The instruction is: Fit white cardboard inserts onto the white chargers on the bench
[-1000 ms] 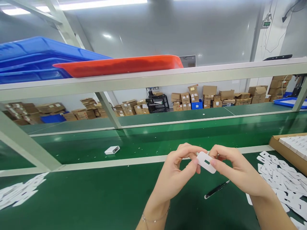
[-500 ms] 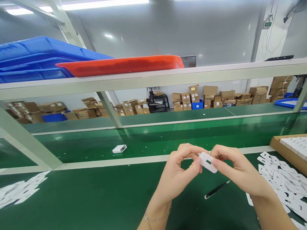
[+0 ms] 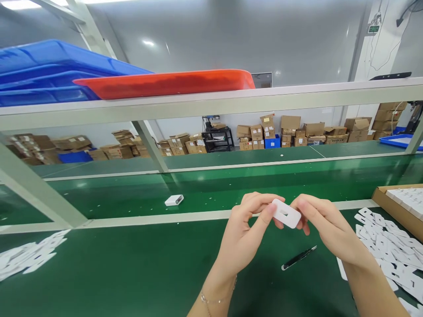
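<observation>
Both my hands hold one small white plastic piece (image 3: pixel 286 213) with a dark slot in its face, above the green bench. My left hand (image 3: pixel 246 233) pinches its left end between thumb and fingers. My right hand (image 3: pixel 325 231) grips its right end with curled fingers. Just below the hands a black pen-like tool (image 3: pixel 298 258) lies on the mat. Another small white device (image 3: pixel 174 200) lies on the green conveyor belt to the left, apart from both hands.
Loose white cut-out sheets are piled at the right (image 3: pixel 386 251) and at the left edge (image 3: pixel 26 255). A cardboard box of white parts (image 3: pixel 401 204) stands at the far right. Overhead, a shelf (image 3: pixel 211 103) carries an orange tray (image 3: pixel 165 82) and blue trays (image 3: pixel 49 72).
The white device on the belt has travelled to the right. My hands have turned the white piece slightly and the right fingers have shifted on it; the view has tipped a little.
</observation>
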### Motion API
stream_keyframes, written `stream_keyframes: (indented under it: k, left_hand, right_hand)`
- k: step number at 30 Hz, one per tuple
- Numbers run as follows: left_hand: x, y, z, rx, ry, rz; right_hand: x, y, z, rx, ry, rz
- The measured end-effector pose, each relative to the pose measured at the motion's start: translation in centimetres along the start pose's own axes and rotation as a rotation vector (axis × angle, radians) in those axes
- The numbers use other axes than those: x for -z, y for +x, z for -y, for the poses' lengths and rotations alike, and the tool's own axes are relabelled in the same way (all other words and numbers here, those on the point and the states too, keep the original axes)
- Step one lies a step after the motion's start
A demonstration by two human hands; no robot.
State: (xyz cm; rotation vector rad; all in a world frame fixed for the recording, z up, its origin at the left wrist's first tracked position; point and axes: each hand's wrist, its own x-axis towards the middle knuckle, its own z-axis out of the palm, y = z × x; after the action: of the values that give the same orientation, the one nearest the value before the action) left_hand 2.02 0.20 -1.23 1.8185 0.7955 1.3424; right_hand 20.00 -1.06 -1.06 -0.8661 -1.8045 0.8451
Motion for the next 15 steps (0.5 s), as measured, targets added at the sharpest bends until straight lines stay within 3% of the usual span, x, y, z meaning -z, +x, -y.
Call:
stream_keyframes:
  k: [8,12,15]
  left_hand:
    - [0.4,0.3,0.0,-0.032,0.035,-0.120]
    - [-0.3,0.7,0.4,-0.024,0.160,-0.193]
    - [-0.9,0.9,0.6,-0.014,0.230,-0.136]
  right_hand:
    - [0.0,0.0,0.2,0.005,-0.115,0.015]
    - [-0.3,0.0,-0.4,0.058,-0.145,-0.060]
    - [-0.8,0.2,-1.3,0.080,-0.257,-0.117]
